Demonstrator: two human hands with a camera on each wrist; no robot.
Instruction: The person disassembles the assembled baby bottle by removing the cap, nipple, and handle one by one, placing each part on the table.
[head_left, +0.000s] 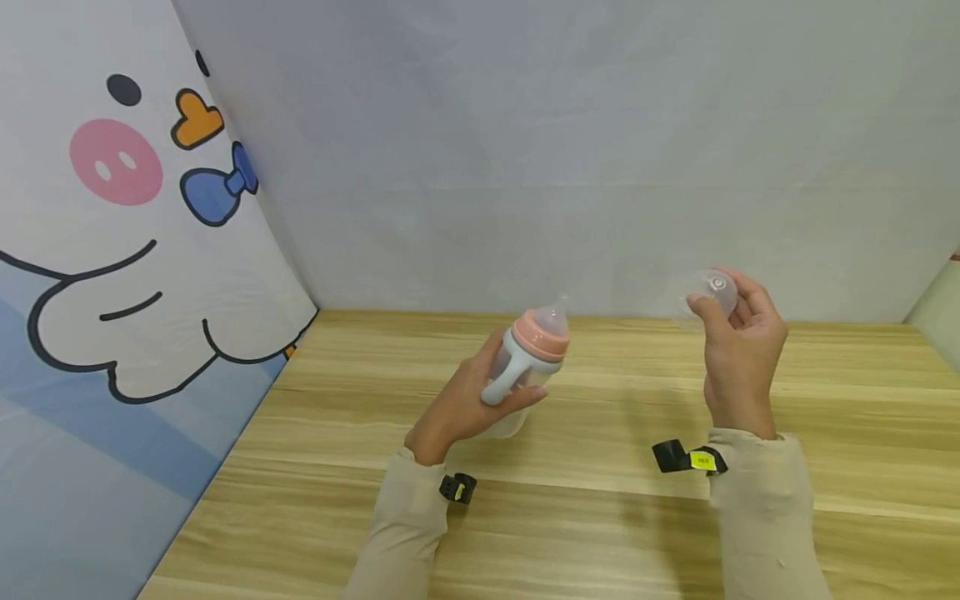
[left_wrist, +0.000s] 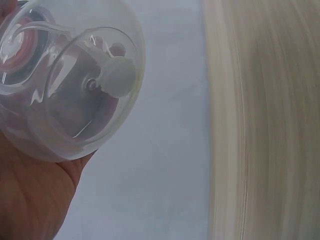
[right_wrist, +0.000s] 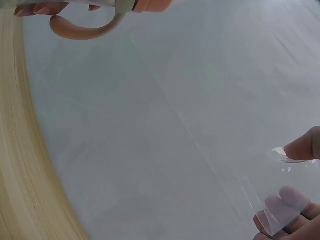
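Note:
A baby bottle [head_left: 542, 337] with a pink collar, a clear teat and pale grey handles leans to the right above the table, and my left hand [head_left: 465, 396] grips its body. Its clear base [left_wrist: 65, 147] fills the upper left of the left wrist view, where a tube with a white weight shows inside. Off to the right, my right hand [head_left: 750, 346] pinches a clear domed bottle cap [head_left: 718, 285] between thumb and fingers. In the right wrist view the see-through cap [right_wrist: 280, 212] sits at the lower right, apart from the bottle's collar [right_wrist: 152, 5] at the top.
A wood-grain table [head_left: 585, 517] lies below both hands. Behind it hangs a plain pale grey cloth [head_left: 525, 167], and a cloth with cartoon figures [head_left: 112, 275] stands along the left side. Black straps [head_left: 688, 457] circle both wrists.

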